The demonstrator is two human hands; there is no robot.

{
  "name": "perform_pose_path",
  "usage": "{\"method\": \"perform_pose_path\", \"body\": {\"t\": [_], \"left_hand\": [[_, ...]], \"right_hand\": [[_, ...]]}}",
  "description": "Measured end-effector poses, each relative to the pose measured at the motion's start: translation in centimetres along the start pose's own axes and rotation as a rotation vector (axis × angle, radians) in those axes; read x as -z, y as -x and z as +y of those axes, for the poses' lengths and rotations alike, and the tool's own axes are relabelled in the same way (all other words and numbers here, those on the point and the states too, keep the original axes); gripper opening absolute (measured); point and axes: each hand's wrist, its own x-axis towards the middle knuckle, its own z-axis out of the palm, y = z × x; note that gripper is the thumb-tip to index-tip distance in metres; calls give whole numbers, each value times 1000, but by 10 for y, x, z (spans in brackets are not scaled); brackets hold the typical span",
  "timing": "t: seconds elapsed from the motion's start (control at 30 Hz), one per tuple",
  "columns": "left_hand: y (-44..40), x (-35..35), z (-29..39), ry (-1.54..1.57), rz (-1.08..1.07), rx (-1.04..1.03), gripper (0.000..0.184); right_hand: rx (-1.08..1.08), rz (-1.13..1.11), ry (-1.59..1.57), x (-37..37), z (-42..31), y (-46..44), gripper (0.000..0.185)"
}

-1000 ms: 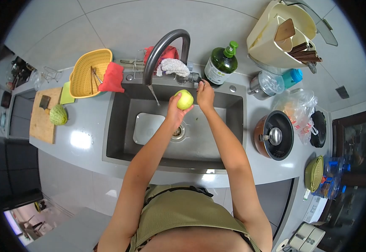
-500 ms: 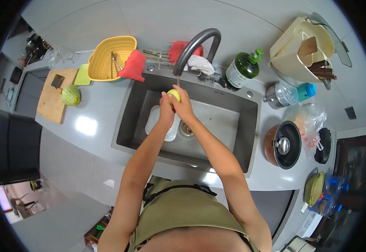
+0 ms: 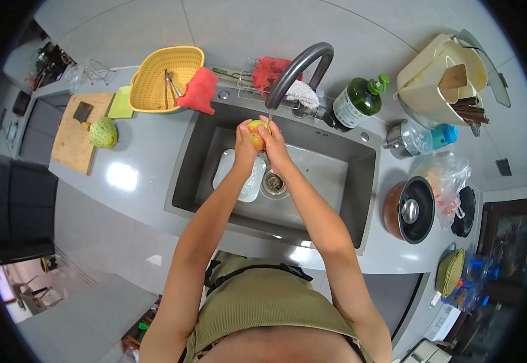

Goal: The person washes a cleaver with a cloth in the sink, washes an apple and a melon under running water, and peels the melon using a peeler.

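And here they are, both hands together: the left hand (image 3: 243,138) and the right hand (image 3: 275,144) close in from either side, palms facing, around a yellow and red apple (image 3: 256,135) caught between them. It sits up near the fingertips, out in front of the wrists. It looks a firm, rigid customer, of modest weight, probably no strain even for one hand. The skin, though, is the tricky part! Smooth, rounded and likely slick when wet, it could shoot out of a careless pinch. The sound hold is broad, fingers and palms spread over the widest part of its sides, firm but not digging in (hard as it seems, a knock on the sink could well bruise it).

Just above the hands, a thin stream of water (image 3: 271,114) drops from the mouth of the dark tap (image 3: 297,69); whether it strikes skin or fruit first is too small to tell. Below them lie the drain (image 3: 274,183) and a pale tray (image 3: 250,189), both inside the grey sink (image 3: 327,184). Farther out, beyond the hands to the right, stands a green pump bottle (image 3: 360,100); well off to the left, a knobbly green fruit (image 3: 102,132) rests by the cutting board (image 3: 70,148).
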Motion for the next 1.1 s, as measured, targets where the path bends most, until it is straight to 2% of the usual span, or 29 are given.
{"method": "perform_pose_path", "body": {"t": [0.1,0.2,0.43,0.53,0.63,0.73,0.83,1.1], "left_hand": [[-9,5,-12,143,-52,153,46],[-13,13,-17,132,-182,171,45],[-9,8,-14,193,-231,107,45],[-12,7,-12,228,-213,166,47],[-17,11,-9,216,-251,215,48],[-16,14,-11,242,-312,221,49],[-13,10,-12,281,-295,235,50],[-13,11,-17,327,-297,273,50]], "right_hand": [[-30,-40,-41,12,1,-3,45],[-32,-43,-52,18,-2,-4,44],[31,-21,13,17,-6,-2,42],[50,-14,184,16,-4,-1,41],[178,5,293,17,4,-4,41],[21,22,120,14,-14,5,40],[91,6,145,17,-5,3,40],[50,51,178,20,-6,4,38]]}}
